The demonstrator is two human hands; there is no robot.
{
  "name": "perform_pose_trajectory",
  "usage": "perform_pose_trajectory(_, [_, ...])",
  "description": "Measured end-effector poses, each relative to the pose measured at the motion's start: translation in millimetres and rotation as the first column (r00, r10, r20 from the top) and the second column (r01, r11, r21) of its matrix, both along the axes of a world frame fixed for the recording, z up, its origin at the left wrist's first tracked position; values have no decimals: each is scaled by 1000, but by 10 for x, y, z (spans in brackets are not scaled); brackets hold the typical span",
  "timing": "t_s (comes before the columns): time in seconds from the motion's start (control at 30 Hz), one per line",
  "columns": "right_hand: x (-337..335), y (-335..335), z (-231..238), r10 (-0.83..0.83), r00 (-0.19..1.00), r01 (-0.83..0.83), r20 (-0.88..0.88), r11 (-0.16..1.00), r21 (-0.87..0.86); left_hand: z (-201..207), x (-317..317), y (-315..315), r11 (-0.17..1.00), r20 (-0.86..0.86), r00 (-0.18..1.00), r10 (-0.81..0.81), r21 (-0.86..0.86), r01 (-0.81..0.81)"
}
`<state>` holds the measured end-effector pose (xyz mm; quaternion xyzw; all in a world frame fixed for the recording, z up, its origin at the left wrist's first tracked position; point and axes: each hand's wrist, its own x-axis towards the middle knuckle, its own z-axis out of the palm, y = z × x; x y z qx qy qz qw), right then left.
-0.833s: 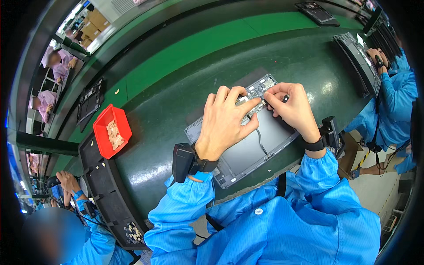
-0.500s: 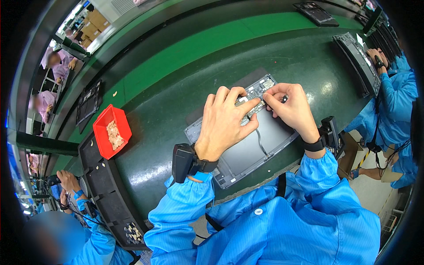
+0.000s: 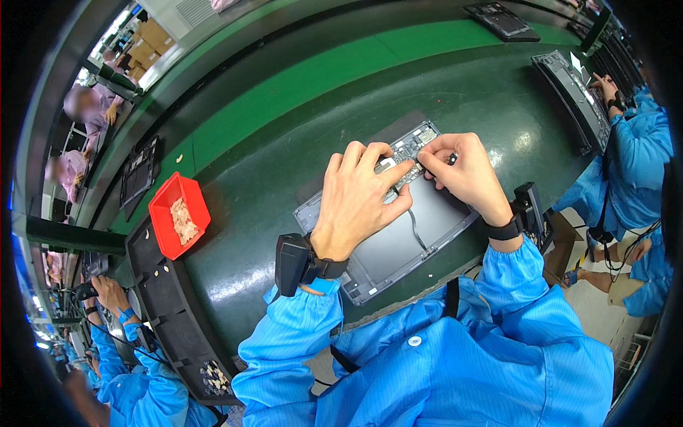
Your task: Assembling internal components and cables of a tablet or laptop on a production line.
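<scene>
Laptop base [image 3: 373, 267] sits on the tabletop [image 3: 238, 231], under and between the 2 hands. Left hand [image 3: 361, 203]: fingers spread, palm down, tips at the circuit board [image 3: 404, 152], grasping nothing visible. Right hand [image 3: 466, 173]: curled round a small dark piece [image 3: 452, 159], kind unclear; thumb and index meet at the board. Can't tell if those 2 tips pinch anything.

IMO: light left pressure, clear of components; short, straight right-finger moves, no prying. Mind the loose-looking cable [image 3: 415, 226] below the left thumb.
</scene>
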<state>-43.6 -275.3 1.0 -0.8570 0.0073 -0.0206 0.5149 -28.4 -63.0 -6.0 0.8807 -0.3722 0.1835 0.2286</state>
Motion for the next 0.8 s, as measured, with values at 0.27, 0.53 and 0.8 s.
perform_pose_trajectory(0.27, [8, 8, 45, 1, 999, -1, -40, 1000, 3, 15, -4, -10, 1000, -6, 1000, -3, 20, 3])
perform_pose_trajectory(0.53, [16, -8, 93, 30, 995, -29, -94, 999, 13, 44, -85, -88, 987, 85, 996, 36, 154, -49])
perform_pose_trajectory(0.8, [-75, -242, 257, 23, 988, -6, -152, 994, 109, 83, -33, 8, 996, -40, 999, -36, 77, 39])
